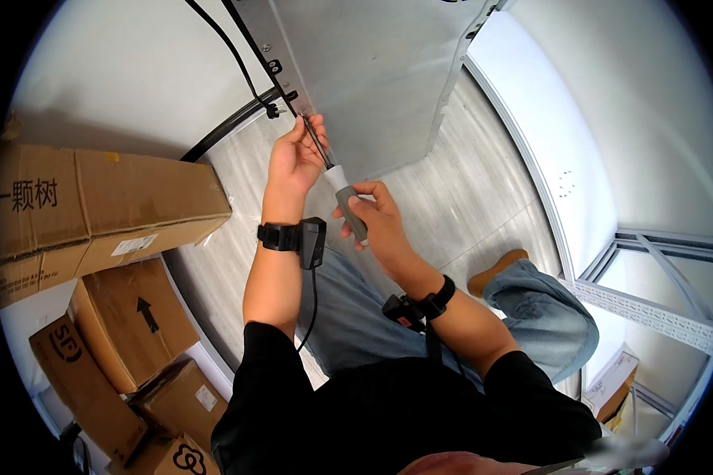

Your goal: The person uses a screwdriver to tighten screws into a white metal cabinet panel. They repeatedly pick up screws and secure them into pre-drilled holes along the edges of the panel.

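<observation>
Screwdriver (336, 177) lies slantwise between my two hands, its long axis running from lower right to upper left, the tip end pointing away from me toward the edge (271, 65) of a grey metal cabinet (376, 87). My right hand (382, 223) has its fingers clamped round the grey handle (350, 212), the butt end facing back toward my body. My left hand (295, 157) is up at the far end, thumb on one side of the thin shaft (320, 149), curled fingers on the other; whether they press on it I cannot tell. The tip is too small for me to say if it touches metal. That cabinet edge runs on up and leftward past my left fingers, with a black plug (273, 112) just beside them. Beyond my right hand, floor (495, 174) spreads between the cabinet's right side and a white panel (543, 119). On the left, a strip of floor separates my forearm from a long cardboard box (150, 190). Nearer me are my jeans (345, 305).
</observation>
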Demonstrator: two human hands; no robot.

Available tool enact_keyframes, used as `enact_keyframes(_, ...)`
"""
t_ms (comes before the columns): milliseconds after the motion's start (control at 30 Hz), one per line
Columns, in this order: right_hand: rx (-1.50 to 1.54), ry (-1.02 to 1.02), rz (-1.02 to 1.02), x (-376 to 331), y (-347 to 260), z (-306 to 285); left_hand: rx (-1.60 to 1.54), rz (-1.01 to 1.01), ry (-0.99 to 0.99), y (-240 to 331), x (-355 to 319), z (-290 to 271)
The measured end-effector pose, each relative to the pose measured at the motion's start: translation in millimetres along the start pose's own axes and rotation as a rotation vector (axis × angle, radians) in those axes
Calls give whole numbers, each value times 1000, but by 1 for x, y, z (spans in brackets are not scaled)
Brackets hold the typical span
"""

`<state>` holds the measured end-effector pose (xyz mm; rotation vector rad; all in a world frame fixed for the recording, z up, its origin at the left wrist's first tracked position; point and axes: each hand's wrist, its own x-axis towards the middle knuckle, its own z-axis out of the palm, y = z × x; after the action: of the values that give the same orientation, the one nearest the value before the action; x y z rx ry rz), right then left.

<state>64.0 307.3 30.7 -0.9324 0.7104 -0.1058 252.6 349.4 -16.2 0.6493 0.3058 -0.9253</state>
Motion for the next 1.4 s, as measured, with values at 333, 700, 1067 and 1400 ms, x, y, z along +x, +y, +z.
enact_keyframes(333, -51, 150, -120, 2, 8, 9, -7, -32, -58, 1, 7, -9)
enact_keyframes(700, 100, 101, 97, 7, 8, 0, -20, -48, -76, 1, 5, -9)
enact_keyframes(1067, 206, 35, 149, 10, 8, 1, -61, -63, -33, 4, -2, -3)
enact_keyframes(1400, 307, -35, 276, 13, 7, -1, -29, -90, -46, 6, 0, -2)
